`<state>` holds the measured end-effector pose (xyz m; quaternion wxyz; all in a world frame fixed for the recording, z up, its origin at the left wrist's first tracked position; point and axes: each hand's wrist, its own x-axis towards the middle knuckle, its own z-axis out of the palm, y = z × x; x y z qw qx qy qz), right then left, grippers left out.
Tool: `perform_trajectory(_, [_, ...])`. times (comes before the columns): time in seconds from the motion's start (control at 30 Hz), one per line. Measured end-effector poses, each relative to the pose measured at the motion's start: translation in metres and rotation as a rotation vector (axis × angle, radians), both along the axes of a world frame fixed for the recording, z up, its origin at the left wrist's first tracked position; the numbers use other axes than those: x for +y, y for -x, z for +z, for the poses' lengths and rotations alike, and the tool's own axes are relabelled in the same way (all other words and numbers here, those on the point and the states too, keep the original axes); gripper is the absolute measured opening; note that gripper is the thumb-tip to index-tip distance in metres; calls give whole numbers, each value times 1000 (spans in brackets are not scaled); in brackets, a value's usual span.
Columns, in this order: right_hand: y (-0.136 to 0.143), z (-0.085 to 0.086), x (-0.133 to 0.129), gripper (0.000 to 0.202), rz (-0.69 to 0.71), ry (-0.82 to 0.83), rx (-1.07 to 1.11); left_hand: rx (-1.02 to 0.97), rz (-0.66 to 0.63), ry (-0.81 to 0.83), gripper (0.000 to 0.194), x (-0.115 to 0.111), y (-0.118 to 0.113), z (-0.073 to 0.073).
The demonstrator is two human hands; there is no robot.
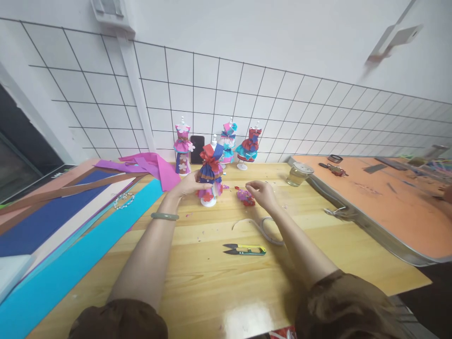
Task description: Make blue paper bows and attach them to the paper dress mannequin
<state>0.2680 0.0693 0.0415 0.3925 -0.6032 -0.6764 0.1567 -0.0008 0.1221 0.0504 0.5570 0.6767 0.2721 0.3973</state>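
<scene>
My left hand is closed around the lower part of a miniature dress form, dressed in red, navy and pink crepe-like strips. The form stands upright on its round white base. To its right, my right hand is closed in a pinch beside a small pile of pink, purple and red pieces. Whatever lies between those fingertips is too small to make out. Nearer me on the wooden table lie yellow-handled thread snips and a thin pale strip, looped close to my right forearm.
Three more dressed forms stand by the wall grid: a pink one, a pink-and-blue one, a red-and-turquoise one. A dark phone leans behind. Coloured strips cover the left; a lidded cup and orange-topped table are right.
</scene>
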Motion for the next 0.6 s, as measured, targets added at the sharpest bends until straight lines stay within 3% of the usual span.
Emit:
perform_trajectory(0.2, [43,8,11,29,123,11,497,-83,29,-33,67,-5,-9,2])
perform_trajectory(0.4, [70,2,19,32,170,-16,711,-57,105,-49,52,-6,-16,-1])
perform_trajectory(0.6, [86,2,20,28,211,-50,806,-70,128,-99,57,-1,-18,-5])
